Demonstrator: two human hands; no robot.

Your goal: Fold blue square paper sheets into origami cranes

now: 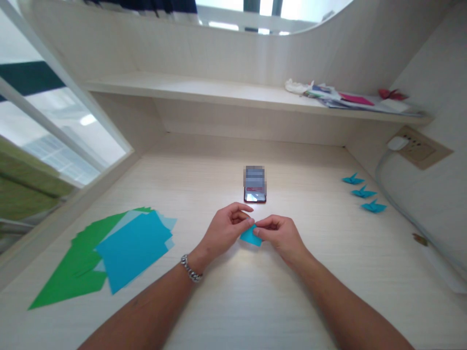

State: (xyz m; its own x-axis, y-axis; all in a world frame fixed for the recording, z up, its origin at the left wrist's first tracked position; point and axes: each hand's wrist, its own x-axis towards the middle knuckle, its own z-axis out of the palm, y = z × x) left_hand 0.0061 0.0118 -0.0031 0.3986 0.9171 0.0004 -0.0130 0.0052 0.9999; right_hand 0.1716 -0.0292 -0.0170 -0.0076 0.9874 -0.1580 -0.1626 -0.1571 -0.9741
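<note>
Between both hands is a small folded piece of blue paper (pixel 250 236), held just above the desk (pixel 251 301). My left hand (pixel 229 224) pinches its upper left edge with thumb and fingers; a chain bracelet circles that wrist. On the other side, my right hand (pixel 280 233) grips the upper right corner between thumb and forefinger. The fingertips of the two hands nearly meet and cover the top of the paper. Just beyond them a phone (pixel 255 194) lies flat, its screen partly blurred.
Blue sheets (pixel 134 250) overlap green sheets (pixel 69 272) at the left. Several small objects include three folded blue paper birds (pixel 373 206) at the right. A shelf (pixel 204 90) spans the back, holding papers (pixel 350 99). A white cable (pixel 392 199) runs from the wall socket (pixel 423 148).
</note>
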